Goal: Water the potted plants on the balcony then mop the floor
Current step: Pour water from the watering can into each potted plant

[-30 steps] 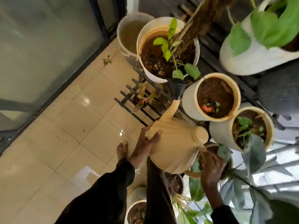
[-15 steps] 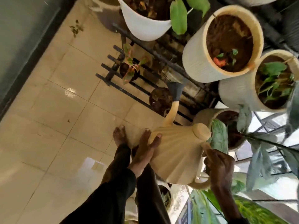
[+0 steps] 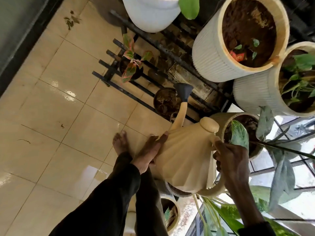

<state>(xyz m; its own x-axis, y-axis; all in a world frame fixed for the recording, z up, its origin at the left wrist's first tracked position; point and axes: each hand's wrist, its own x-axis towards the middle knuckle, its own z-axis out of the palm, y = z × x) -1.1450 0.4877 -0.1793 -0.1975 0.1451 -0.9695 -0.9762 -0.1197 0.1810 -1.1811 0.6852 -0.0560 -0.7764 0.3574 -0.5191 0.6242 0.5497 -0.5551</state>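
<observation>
Firmly, the right hand (image 3: 233,162) is wrapped round the curved handle (image 3: 219,188) of the cream watering can (image 3: 185,155), fingers curled over the handle's upper end where it meets the body. The left hand (image 3: 150,152) lies flat against the can's opposite side, fingers straight and pressed to the ribbed wall, steadying rather than gripping. The can is held in the air between the two hands, tipped forward, its round lid (image 3: 209,126) uppermost. Its long spout (image 3: 181,113) reaches away from the person and ends in a black rose (image 3: 184,90) – seen at the right rim of a small dark pot (image 3: 164,103) of soil and roots that stands on the low black metal rack (image 3: 153,43). Further along the same rack is a little plant with red-and-green leaves (image 3: 131,63). Just right of the can sits a cream pot (image 3: 219,116) with a mottled leaf over it; beyond are two tall ribbed pots (image 3: 209,53) (image 3: 255,94), touching or nearly so, and a smooth white pot (image 3: 151,16) at the top edge. Below the left hand a bare foot (image 3: 120,142) stands on the beige tiled floor (image 3: 51,116) – shiny wet patches (image 3: 69,95) show on several tiles.
</observation>
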